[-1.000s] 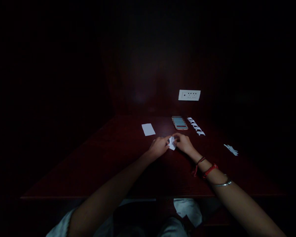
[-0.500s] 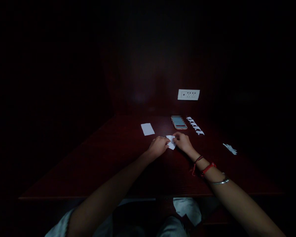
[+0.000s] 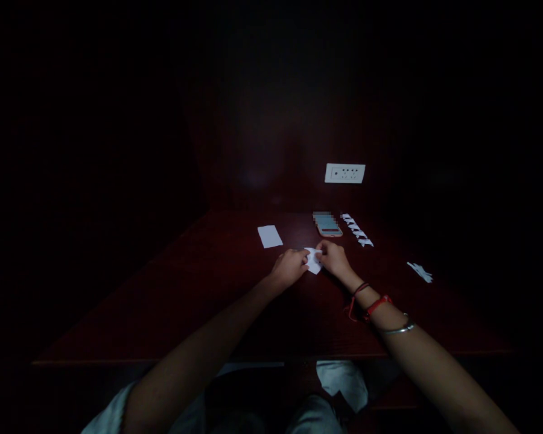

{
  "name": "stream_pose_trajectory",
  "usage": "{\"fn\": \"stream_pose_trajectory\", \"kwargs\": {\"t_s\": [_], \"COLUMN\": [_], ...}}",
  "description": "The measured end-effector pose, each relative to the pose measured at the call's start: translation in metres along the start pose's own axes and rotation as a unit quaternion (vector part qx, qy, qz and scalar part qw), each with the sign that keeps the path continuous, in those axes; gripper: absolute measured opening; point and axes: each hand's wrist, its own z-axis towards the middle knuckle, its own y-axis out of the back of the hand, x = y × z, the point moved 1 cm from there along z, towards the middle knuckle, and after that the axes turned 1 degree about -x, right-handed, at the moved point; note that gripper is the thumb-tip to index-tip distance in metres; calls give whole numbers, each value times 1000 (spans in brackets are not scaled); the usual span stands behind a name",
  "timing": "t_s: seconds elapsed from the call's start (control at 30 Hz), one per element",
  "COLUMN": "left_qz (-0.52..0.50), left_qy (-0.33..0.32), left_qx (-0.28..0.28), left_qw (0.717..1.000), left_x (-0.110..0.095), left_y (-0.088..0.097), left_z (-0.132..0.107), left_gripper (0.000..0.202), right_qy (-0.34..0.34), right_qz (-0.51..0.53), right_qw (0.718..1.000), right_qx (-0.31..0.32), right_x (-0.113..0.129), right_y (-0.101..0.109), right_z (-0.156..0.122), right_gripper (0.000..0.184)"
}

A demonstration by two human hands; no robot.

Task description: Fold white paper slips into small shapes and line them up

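Observation:
A small piece of white paper (image 3: pixel 314 263), with angled edges as if folded, is held between my two hands just above or on the dark red table. My left hand (image 3: pixel 290 266) grips its left side, thumb and fingers closed on the edge. From the right, my right hand (image 3: pixel 335 258) pinches the upper right edge between thumb and fingertips. Red cord bracelets (image 3: pixel 376 306) and a silver bangle (image 3: pixel 399 328) circle my right forearm. Beyond my left hand lies a flat stack or sheet of white paper (image 3: pixel 270 236).
A phone (image 3: pixel 328 225) lies behind my right hand. To its right runs a row of folded white paper pieces (image 3: pixel 357 230). Thin white paper strips (image 3: pixel 420 272) lie farther right. A socket panel (image 3: pixel 345 173) sits on the back wall; the table's front edge (image 3: pixel 117 361) is near me.
My hands stay almost in place on the white paper, with slight finger shifts. The whole view has moved a little, so things on the right appear slightly farther left.

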Motion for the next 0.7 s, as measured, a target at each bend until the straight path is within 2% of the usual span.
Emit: {"fn": "stream_pose_trajectory", "kwargs": {"t_s": [0.13,0.2,0.4,0.57,0.7], "left_qz": [-20,-19,2,-8,-17], "left_qy": [19,28,13,-29,-23], "left_qx": [-19,-22,-63,-39,-63], "left_qw": [999,999,998,999,998], "left_x": [-2,-4,-4,-1,1], "left_y": [0,1,1,-5,-6], "left_z": [-2,-2,-2,1,3], "left_gripper": [60,66,62,51,59], "right_qy": [27,27,20,18,20], "right_qz": [27,38,83,107,113], "right_qw": [999,998,994,992,991], "right_qx": [18,29,65,67,67], "right_x": [-3,-4,-9,-11,-11], "right_y": [2,3,4,3,4], "right_z": [1,2,4,4,5], "right_gripper": [10,10,10,10,10]}}
